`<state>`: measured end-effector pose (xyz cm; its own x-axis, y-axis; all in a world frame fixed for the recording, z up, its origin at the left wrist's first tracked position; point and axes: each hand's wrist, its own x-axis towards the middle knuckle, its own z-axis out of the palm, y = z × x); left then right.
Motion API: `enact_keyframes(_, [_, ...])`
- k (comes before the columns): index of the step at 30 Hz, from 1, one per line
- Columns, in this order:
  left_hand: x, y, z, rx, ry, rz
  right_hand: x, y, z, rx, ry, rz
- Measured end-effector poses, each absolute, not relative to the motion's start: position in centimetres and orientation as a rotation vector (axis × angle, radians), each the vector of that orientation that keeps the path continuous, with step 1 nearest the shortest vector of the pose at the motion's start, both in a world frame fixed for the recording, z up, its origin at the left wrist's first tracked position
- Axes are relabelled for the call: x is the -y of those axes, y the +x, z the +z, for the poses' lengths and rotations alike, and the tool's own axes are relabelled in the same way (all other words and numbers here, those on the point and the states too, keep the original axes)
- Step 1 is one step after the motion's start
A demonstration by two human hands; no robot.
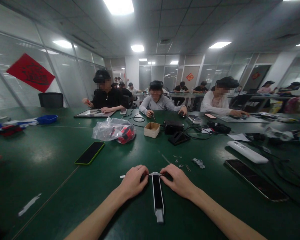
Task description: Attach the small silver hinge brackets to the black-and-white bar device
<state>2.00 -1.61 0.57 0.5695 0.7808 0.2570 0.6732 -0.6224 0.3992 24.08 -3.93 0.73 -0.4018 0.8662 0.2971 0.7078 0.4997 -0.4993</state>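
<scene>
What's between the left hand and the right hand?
In the head view, a long, narrow white-edged piece with a dark face lies between the left hand and the right hand.

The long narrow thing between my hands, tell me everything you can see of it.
The long narrow thing has a flat black middle, a pale rim and a grey-white block at its near end. Its material is unclear. It lies lengthwise on the green table. Your left hand and right hand flank its far end, fingertips at it.
</scene>
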Motion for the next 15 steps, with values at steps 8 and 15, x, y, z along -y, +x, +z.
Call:
enact_keyframes(8, [1.73, 2.01, 0.67, -1.251, 2.525, 0.56, 3.87, 23.99, 0.68, 2.216, -1.296, 0.388])
enact_keyframes(15, [1.73, 1.95, 0.59, -1.23, 2.536, 0.569, 3.87, 23.92, 0.59, 2.22, -1.304, 0.389])
